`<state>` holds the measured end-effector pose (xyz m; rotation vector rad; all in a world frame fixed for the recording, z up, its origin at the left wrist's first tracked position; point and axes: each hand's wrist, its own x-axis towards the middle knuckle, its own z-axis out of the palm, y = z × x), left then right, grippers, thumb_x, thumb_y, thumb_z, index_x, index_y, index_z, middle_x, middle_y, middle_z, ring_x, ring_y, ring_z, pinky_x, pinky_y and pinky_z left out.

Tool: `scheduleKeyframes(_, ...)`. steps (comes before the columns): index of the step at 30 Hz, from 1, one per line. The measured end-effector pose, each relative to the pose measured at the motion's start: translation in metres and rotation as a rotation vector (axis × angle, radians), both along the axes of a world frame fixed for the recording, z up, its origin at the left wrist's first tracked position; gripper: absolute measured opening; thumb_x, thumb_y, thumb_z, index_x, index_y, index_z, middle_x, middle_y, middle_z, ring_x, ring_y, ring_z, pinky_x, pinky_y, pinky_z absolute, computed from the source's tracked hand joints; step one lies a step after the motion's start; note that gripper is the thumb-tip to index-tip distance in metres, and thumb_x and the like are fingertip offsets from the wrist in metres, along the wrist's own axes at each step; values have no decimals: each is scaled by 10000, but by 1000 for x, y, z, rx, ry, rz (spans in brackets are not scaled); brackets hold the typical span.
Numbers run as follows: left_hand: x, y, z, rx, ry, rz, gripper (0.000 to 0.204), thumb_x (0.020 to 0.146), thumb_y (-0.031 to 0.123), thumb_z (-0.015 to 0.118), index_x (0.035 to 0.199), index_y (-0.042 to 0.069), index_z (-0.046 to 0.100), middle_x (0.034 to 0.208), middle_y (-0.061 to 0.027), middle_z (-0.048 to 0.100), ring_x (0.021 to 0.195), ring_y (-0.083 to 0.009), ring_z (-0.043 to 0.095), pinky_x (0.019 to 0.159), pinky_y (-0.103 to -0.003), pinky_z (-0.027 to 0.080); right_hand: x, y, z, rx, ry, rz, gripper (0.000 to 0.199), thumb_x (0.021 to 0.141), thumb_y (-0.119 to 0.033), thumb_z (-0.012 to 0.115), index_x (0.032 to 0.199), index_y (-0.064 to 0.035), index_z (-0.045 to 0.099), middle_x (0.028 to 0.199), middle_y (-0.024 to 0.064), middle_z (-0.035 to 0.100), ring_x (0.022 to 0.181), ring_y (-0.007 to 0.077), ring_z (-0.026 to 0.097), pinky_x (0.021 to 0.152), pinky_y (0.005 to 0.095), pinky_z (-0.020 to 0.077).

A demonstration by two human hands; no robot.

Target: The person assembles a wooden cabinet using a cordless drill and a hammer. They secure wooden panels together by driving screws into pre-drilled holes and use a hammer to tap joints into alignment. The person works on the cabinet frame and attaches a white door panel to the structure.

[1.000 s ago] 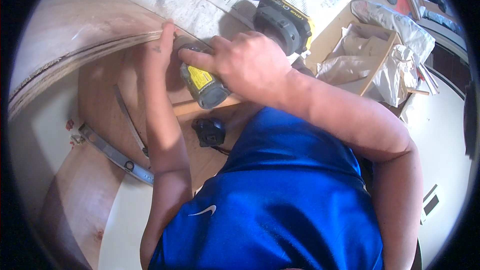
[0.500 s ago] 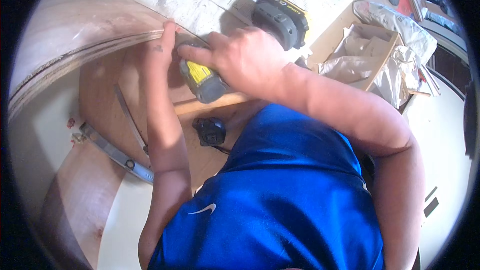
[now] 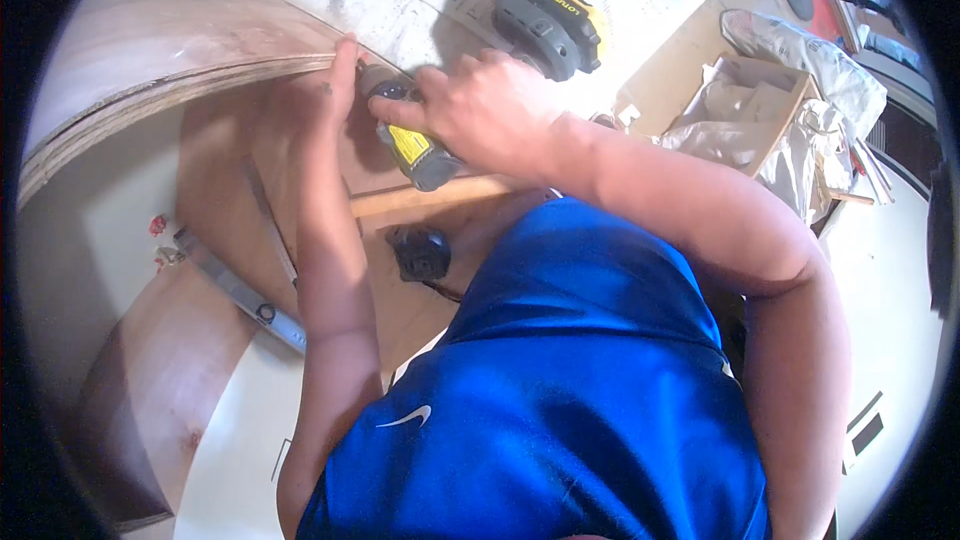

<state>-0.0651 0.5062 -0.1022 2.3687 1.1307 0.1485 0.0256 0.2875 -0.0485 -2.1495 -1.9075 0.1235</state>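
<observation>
My right hand [image 3: 490,110] grips a yellow and grey cordless drill [image 3: 415,145], its nose pointing toward the edge of a large plywood panel [image 3: 150,40]. My left hand [image 3: 335,90] rests flat against that panel's edge, fingertips right beside the drill's nose. Under the drill lies a narrow wooden strip [image 3: 430,195] on a brown plywood board [image 3: 230,170]. My blue shirt fills the lower middle of the view.
A yellow and black battery pack [image 3: 550,20] sits on newspaper behind the drill. A small black part [image 3: 420,252] lies on the board. A metal level [image 3: 240,290] lies at the left. An open cardboard box [image 3: 755,110] with paper stands at the right.
Both hands and the drill have stayed at the panel's edge, shifting only slightly as my head moved.
</observation>
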Motion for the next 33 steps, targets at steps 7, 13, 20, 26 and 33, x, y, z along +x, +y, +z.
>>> scheduleKeyframes(7,-1,-10,-2,-30,-114,61,390,945,430,675,877,72,813,883,-99,798,885,-267,764,885,-381,556,4,1,8,-134,72,20,527,924,-237,638,1440,-273,538,971,101,671,755,281,743,602,411,593)
scheduleKeyframes(13,-16,9,-32,-35,-362,-52,344,953,349,708,868,31,809,814,-119,784,792,-202,761,749,-348,574,6,2,13,-144,106,44,714,843,-310,767,1500,-284,487,1038,113,672,782,289,747,620,417,600)
scheduleKeyframes(20,-9,-7,-3,-231,-326,29,380,935,385,741,912,15,822,845,-96,795,811,-152,739,750,-340,558,7,-14,15,-78,47,76,758,845,-217,749,1531,-271,431,1033,133,684,820,318,746,672,438,605)
scheduleKeyframes(26,-9,-10,-25,229,14,186,576,835,583,770,962,22,813,905,-199,777,929,-386,738,886,-456,554,38,-114,47,-90,344,109,810,765,-107,738,1518,-236,468,1080,159,725,864,347,749,708,454,607)
scheduleKeyframes(33,10,-55,-31,187,171,424,469,846,550,733,902,90,810,941,-200,764,919,-383,737,848,-465,578,113,-234,33,-77,523,-56,815,728,-124,768,1495,-255,526,1184,165,724,963,418,711,824,482,571)
